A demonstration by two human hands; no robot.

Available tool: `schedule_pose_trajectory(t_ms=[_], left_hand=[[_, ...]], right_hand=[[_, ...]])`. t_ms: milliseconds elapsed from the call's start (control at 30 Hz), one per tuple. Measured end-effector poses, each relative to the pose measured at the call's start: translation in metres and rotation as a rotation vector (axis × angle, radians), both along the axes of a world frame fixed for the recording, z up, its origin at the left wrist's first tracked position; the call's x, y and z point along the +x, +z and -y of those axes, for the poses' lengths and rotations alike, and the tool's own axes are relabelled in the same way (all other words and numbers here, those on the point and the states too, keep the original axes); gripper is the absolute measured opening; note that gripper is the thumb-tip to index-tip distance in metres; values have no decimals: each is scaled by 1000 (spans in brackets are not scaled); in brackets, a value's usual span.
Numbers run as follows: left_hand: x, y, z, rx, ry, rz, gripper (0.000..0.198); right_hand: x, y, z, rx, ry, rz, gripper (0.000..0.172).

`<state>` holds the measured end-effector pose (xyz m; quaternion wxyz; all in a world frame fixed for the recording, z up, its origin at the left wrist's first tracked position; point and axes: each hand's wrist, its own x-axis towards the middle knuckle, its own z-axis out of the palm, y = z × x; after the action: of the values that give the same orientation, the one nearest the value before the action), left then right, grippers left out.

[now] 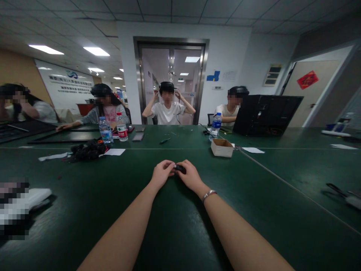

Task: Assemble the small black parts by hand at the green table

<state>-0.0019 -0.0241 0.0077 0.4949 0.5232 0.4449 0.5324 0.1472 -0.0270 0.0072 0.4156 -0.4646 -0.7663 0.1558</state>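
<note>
Both my hands meet over the green table (175,214), around a small dark cylindrical object (179,168) with a shiny tip at its left end. My right hand (190,175) wraps round its dark body. The fingers of my left hand (163,173) pinch at the shiny end. Its exact kind is too small to make out, and my fingers cover part of it. A bracelet (209,195) circles my right wrist.
An open cardboard box (222,148) stands ahead to the right, near a water bottle (215,127). A green-handled tool (165,141) lies ahead. Left are two bottles, a black cable bundle (88,150) and papers. A large black panel (265,114) stands right; several people sit around the table.
</note>
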Motion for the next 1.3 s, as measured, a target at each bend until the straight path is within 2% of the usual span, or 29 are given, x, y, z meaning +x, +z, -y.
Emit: schedule_pose_trajectory(t_ms=[267, 467, 567, 867, 967, 1100, 1200, 1300], left_hand=[[2, -2, -1, -27, 44, -15, 29], [1, 1, 2, 40, 27, 3, 34], [0, 1, 2, 62, -12, -15, 28], [0, -2, 0, 60, 4, -61, 19], [-1, -3, 0, 65, -4, -53, 23], [3, -5, 3, 50, -9, -51, 39], [1, -5, 11, 100, 10, -191, 48], [-22, 1, 25, 218, 61, -510, 50]], right_hand=[[0, -3, -2, -2, 4, 3, 21], [0, -3, -4, -8, -13, -5, 22], [1, -4, -5, 0, -13, -11, 23], [0, -4, -4, 11, 6, 8, 23], [0, -5, -3, 28, 21, 3, 25], [-1, -4, 1, 41, 59, 66, 22], [0, 2, 7, 74, 45, 141, 19], [9, 9, 13, 104, -59, 166, 19]])
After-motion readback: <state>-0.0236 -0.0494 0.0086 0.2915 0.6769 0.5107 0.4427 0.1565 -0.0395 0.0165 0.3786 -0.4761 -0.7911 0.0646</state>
